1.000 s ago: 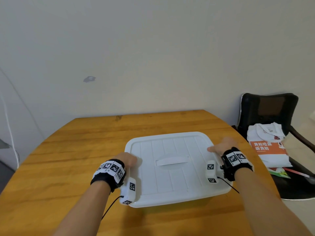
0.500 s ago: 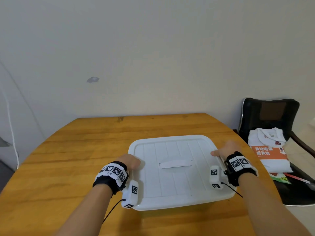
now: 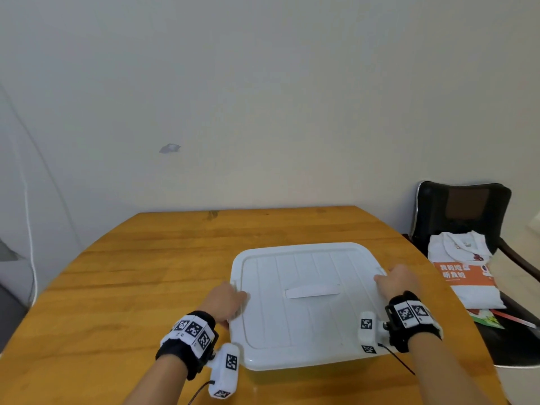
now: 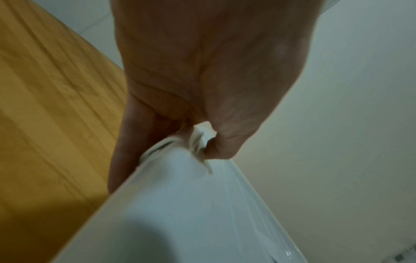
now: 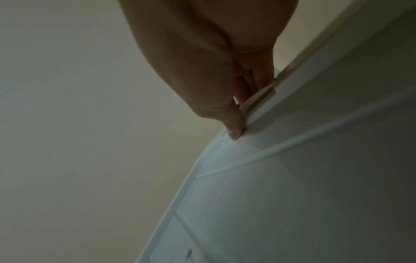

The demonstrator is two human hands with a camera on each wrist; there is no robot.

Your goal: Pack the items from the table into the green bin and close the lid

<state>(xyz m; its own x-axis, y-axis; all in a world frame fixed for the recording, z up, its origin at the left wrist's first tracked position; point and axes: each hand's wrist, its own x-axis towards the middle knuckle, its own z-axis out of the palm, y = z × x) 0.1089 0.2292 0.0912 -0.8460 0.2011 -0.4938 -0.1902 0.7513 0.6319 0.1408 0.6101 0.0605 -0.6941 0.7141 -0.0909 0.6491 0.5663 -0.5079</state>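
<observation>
white ribbed plastic lid (image 3: 306, 299) seated on bin, mid round wooden desk (image 3: 146, 273); left hand (image 3: 226, 301) and right hand (image 3: 399, 280) each pinching an opposite side latch, seemingly to snap it closed.

White ribbed lid (image 3: 306, 296); orange-brown wooden table (image 3: 146, 273); black chair (image 3: 461, 211).

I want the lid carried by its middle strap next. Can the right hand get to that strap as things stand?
Probably yes. The strap lies flat and uncovered on the white lid, just inward of the right hand, which would first have to let go of the lid's side edge.
</observation>
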